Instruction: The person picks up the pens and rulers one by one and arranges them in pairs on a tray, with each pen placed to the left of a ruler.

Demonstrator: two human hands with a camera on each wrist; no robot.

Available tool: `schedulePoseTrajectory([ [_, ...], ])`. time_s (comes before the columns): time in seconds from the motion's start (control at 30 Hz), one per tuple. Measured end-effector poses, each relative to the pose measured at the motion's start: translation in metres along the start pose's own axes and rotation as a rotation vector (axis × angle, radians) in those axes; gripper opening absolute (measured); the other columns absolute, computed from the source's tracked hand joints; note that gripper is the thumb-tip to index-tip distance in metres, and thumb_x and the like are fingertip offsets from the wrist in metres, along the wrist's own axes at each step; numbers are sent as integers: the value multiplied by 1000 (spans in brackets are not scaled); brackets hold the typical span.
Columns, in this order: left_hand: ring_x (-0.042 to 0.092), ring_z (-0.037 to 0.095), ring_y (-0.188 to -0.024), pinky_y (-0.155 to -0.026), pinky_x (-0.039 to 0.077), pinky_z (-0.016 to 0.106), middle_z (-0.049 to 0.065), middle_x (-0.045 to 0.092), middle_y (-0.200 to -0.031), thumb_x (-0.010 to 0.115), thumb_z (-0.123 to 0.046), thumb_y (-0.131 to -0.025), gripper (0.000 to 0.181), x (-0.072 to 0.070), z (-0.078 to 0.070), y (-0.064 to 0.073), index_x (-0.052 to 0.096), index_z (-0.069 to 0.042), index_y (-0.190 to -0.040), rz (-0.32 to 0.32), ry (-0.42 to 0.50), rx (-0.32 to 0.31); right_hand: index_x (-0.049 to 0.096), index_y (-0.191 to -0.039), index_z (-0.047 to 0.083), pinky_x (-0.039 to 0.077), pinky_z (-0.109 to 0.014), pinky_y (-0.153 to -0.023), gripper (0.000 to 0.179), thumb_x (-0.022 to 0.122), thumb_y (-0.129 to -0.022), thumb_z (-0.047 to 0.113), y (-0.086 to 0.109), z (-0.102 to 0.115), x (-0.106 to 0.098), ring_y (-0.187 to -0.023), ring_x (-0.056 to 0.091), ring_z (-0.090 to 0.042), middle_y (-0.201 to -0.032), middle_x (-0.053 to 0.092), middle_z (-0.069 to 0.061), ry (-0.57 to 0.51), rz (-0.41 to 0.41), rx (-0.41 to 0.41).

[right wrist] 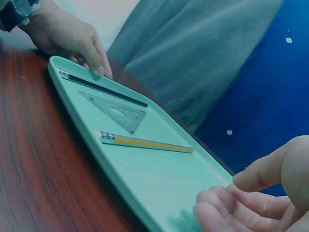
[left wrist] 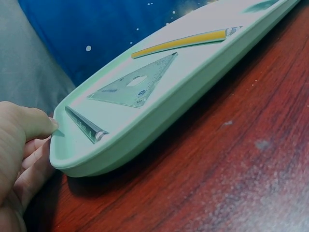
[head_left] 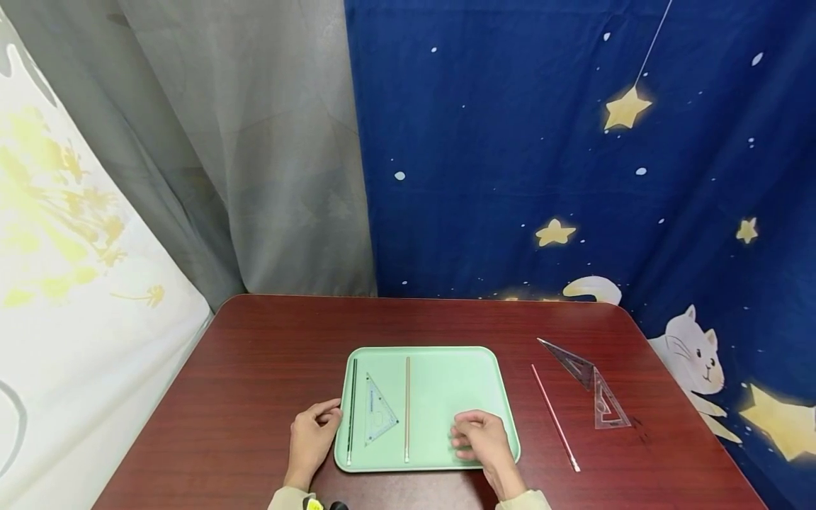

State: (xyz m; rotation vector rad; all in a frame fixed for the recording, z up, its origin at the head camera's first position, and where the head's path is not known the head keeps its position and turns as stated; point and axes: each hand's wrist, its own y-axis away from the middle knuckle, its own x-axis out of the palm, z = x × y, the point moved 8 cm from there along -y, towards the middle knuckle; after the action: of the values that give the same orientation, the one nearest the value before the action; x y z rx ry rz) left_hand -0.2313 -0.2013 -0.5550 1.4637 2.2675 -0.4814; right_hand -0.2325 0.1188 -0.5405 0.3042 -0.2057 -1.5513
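Observation:
A pale green tray [head_left: 459, 386] lies on the table. My left hand [head_left: 311, 438] holds its left rim, thumb on the edge and fingers against the outside, as the left wrist view shows. Inside the tray, from left to right, are a black pencil [head_left: 352, 411], a clear set square [left wrist: 140, 89] and a yellow pencil [right wrist: 154, 144], set apart from each other. Over the tray's right part hovers my right hand [head_left: 484, 439], its fingers loosely bent with nothing between thumb and fingertips. A faint shadow of it falls on the tray.
To the right of the tray a pink-red pencil [head_left: 554, 418] lies slantwise on the dark red table [head_left: 268, 368]. Beyond it are two more set squares, a dark-looking one [head_left: 567, 359] and a clear one [head_left: 601, 418], touching or nearly so. Curtains [head_left: 293, 177] hang behind the table.

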Motion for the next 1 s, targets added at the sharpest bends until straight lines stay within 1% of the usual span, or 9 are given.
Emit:
schedulePoseTrajectory([
  [0.33,58,0,-67,-65,47,18,1,71,-80,67,-10,-83,19,3,1,1,75,-9,-101,12,3,-10,60,-100,-14,53,-25,-50,21,57,-84,0,0,-2,-20,-56,61,-10,-70,67,-5,-16,-56,16],
  [0.47,58,1,-66,-65,47,19,1,70,-80,67,-9,-84,19,1,0,1,75,-10,-101,6,-3,-4,59,-99,-13,53,-25,-51,20,57,-84,-1,-3,-2,-31,-56,61,-10,-69,66,-5,-36,-75,22],
  [0.7,58,0,-66,-65,47,19,1,71,-80,67,-9,-84,19,-2,-4,1,75,-9,-101,-4,0,19,59,-100,-12,51,-24,-49,19,57,-84,-1,-8,-1,-53,-56,60,-10,-69,66,-4,-50,-146,23],
  [0.83,57,1,-66,-65,46,19,0,70,-79,67,-10,-84,19,-3,0,0,75,-10,-101,-8,-5,4,57,-101,-11,51,-24,-49,20,57,-83,-2,-8,-1,-61,-56,60,-11,-70,65,-4,-35,-164,24],
  [1.0,58,3,-68,-65,46,19,1,70,-81,66,-11,-85,20,0,2,1,75,-10,-103,18,2,-12,56,-101,-11,50,-23,-48,20,58,-84,-1,-8,-2,-71,-56,58,-10,-69,65,-2,-13,-180,18],
])
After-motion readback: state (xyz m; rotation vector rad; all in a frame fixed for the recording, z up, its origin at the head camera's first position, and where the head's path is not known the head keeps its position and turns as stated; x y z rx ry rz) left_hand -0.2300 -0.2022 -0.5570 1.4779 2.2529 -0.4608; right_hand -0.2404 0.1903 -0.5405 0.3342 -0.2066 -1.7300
